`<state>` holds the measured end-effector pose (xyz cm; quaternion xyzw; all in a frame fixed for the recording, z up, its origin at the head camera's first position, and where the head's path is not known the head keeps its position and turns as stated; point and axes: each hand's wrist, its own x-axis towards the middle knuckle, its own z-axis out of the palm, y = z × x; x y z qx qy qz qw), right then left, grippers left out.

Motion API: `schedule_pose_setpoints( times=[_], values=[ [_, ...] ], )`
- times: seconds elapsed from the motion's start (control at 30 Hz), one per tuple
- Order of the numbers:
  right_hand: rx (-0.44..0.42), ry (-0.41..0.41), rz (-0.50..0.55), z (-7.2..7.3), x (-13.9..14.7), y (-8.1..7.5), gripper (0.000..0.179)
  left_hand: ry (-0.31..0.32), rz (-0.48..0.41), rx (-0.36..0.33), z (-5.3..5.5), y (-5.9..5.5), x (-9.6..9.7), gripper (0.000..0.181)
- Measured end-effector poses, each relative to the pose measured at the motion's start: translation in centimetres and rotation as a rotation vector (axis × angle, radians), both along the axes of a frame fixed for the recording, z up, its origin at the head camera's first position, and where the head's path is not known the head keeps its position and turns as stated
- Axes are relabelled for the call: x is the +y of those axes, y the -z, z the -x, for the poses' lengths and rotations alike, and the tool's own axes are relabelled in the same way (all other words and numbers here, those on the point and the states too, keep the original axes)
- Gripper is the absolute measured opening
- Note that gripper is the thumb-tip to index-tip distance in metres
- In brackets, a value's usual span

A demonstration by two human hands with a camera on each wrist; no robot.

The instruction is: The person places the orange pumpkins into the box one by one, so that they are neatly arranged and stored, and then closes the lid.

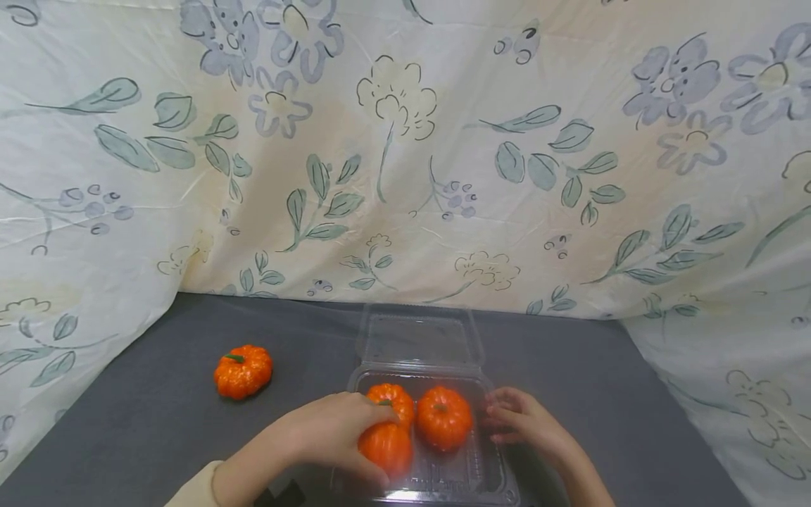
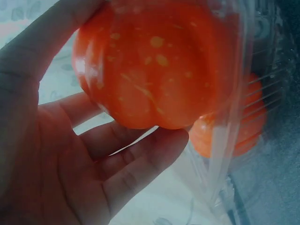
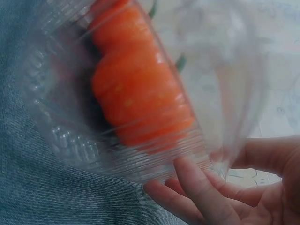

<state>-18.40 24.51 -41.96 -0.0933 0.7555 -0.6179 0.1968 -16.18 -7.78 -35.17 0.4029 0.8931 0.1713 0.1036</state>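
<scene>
My left hand point(image 1: 332, 433) grips a small orange toy pumpkin point(image 1: 386, 451) at the near left of a clear plastic clamshell container point(image 1: 472, 486). The left wrist view shows this pumpkin point(image 2: 150, 70) between thumb and curled fingers, with yellow flecks on its skin. Two more pumpkins sit in the container: one point(image 1: 445, 419) in the middle, another point(image 1: 393, 400) behind the held one, partly covered by my fingers. At the container's right side is my right hand point(image 1: 522, 422). In the right wrist view, its fingers point(image 3: 197, 187) lie against the ribbed wall, with the rim between them and the thumb.
A fourth orange pumpkin point(image 1: 243, 372) with a green stem lies on the dark grey table point(image 1: 158, 422), left of the container. The container's lid point(image 1: 421, 338) is folded back, away from me. Floral cloth point(image 1: 405, 155) hangs behind and along both sides.
</scene>
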Motion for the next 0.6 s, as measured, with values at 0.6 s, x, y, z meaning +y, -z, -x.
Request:
schedule_pose_setpoints(
  times=[0.6],
  values=[
    [0.0, 0.001, -0.01, 0.1, -0.1, 0.1, 0.041, -0.058, 0.071, 0.066, -0.4, 1.7, 0.8, 0.061]
  ],
)
